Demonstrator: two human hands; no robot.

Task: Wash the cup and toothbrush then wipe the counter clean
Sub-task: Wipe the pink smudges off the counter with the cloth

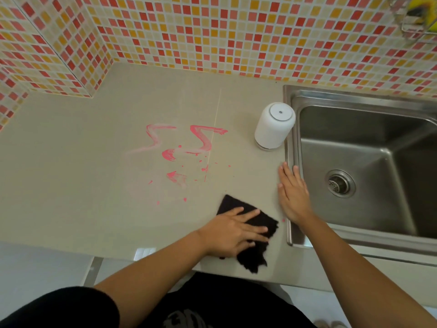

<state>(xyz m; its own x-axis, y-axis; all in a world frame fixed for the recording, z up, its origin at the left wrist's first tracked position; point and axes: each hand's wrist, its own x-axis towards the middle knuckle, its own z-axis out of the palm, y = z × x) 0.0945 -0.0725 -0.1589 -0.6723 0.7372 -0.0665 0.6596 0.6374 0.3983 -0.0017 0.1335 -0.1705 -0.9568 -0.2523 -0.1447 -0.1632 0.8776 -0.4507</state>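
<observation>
Since the cup (274, 126) sits upside down at the tabletop's (94, 162) right edge, wiping looks the step: left hand (233, 230), grip spread flat, presses the cloth (228, 204) nr the front edge, right hand (293, 197) flat & empty; next prob. push into the pink smears (201, 138).

A black cloth (246, 229), pink smears (186, 147) on the beige counter (71, 162), a white cup (274, 126), red-orange-cream mosaic tiles (212, 31).
</observation>
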